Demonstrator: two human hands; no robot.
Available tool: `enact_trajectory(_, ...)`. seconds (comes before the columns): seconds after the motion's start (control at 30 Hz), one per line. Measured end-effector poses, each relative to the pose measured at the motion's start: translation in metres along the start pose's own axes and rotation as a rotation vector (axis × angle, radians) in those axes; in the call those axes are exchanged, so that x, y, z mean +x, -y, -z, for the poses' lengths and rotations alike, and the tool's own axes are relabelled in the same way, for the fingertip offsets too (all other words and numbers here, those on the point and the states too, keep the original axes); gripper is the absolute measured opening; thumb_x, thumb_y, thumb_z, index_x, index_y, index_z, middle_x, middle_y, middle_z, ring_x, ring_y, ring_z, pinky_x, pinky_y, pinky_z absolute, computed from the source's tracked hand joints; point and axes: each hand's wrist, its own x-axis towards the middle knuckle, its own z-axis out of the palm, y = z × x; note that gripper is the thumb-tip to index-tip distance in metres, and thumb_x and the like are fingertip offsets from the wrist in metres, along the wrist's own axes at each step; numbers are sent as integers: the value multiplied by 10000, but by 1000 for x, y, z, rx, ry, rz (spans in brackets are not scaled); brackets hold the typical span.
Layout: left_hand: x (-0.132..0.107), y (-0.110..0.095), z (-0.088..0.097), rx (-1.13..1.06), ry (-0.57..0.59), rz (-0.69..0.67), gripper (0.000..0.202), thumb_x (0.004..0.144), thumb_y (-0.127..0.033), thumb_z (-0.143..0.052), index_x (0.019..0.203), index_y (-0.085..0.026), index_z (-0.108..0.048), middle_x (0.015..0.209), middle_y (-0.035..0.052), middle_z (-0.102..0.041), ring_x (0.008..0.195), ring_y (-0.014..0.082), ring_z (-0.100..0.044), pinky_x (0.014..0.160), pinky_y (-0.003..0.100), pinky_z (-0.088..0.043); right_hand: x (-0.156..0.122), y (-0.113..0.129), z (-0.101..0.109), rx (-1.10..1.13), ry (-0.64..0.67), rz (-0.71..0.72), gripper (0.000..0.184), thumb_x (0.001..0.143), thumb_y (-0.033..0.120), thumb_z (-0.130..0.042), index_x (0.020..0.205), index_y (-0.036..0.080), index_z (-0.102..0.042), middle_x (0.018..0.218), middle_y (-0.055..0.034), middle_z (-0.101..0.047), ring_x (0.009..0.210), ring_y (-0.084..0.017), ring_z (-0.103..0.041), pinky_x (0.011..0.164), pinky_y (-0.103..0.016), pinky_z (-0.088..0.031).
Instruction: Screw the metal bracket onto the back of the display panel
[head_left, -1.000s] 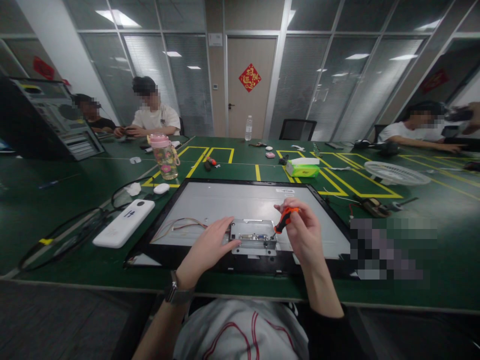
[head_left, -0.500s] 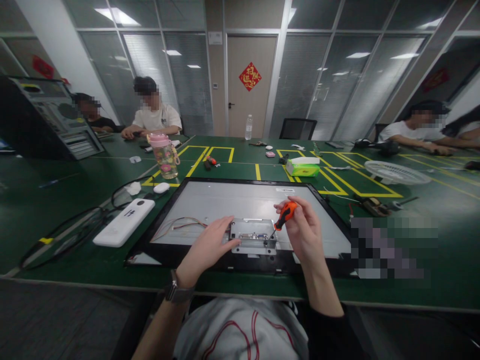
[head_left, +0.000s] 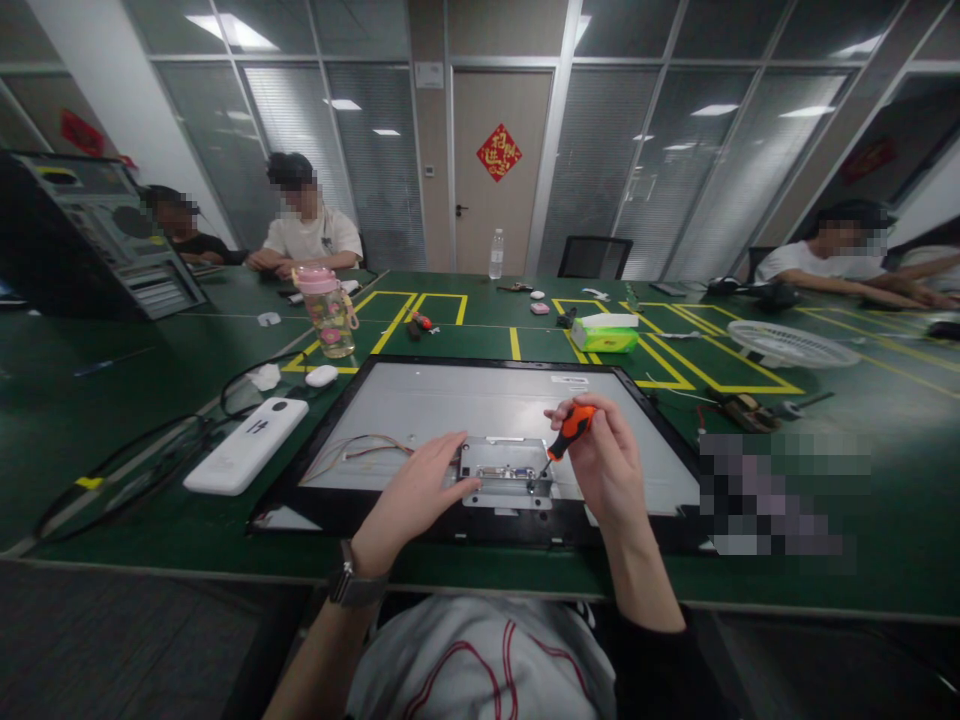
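I have the right hand [head_left: 609, 460] closed around the orange-and-black screwdriver [head_left: 574, 428], its shaft slanting down to the right end of the metal bracket [head_left: 487, 453]; I can't tell what its tip meets. The left hand [head_left: 416, 492] is open, fingers extended, touching the bracket's left end. The bracket sits on the display panel [head_left: 450, 395], flat by the middle of the table's [head_left: 480, 342] near edge.

Thin wires [head_left: 373, 437] cross the panel left of the bracket. Off the panel's left edge I have a white power bank [head_left: 247, 447] and looped black cables [head_left: 199, 437]. Off its right edge, a pixelated patch [head_left: 772, 495] hides what lies there.

A narrow green strip separates the panel's near edge from the table's. A deeper stretch, marked with yellow lines [head_left: 516, 346], runs from the panel's far edge to the table's far edge.

A pink-lidded bottle [head_left: 328, 318] stands past the panel's far left corner, its contents uncertain to me. A clear plastic bottle [head_left: 496, 257] stands near the table's far edge. The green tissue pack [head_left: 604, 339], beyond the panel's far right corner, shows white on top.
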Motion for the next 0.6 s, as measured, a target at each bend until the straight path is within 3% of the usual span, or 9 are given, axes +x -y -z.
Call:
enact_trajectory(0.13, 0, 2, -2, 6, -8, -6, 568, 937, -477, -532, 1402, -166, -436, 1438, 138, -508, 1320, 270, -483, 1117, 418, -354, 1, 0, 0, -29, -23, 61, 142, 805, 389, -722, 839, 254, -695, 875, -10, -614, 817, -159, -593, 914, -400, -500)
enact_trajectory(0.37, 0, 1, -1, 12, -11, -13, 551, 940, -467, -534, 1398, -175, -440, 1435, 136, -512, 1315, 271, -489, 1115, 422, -358, 0, -2, 1, 10, 10, -34, 181, 895, 401, -610, 976, 262, -694, 861, -22, -673, 767, -162, -632, 866, -401, -518)
enact_trajectory(0.5, 0, -1, 1, 6, 4, 0, 564, 938, -457, -537, 1404, -158, -430, 1440, 146, -503, 1323, 269, -478, 1121, 421, -349, 0, -2, 3, -16, -28, 19, 178, 802, 416, -718, 859, 248, -698, 895, -18, -636, 876, -179, -621, 923, -409, -511)
enact_trajectory(0.6, 0, -2, 2, 2, 11, 9, 564, 938, -459, -535, 1404, -161, -429, 1446, 146, -496, 1327, 271, -474, 1120, 425, -350, 0, -2, 3, -54, -34, -2, 191, 797, 405, -727, 918, 259, -702, 849, -14, -643, 823, -177, -626, 868, -399, -528)
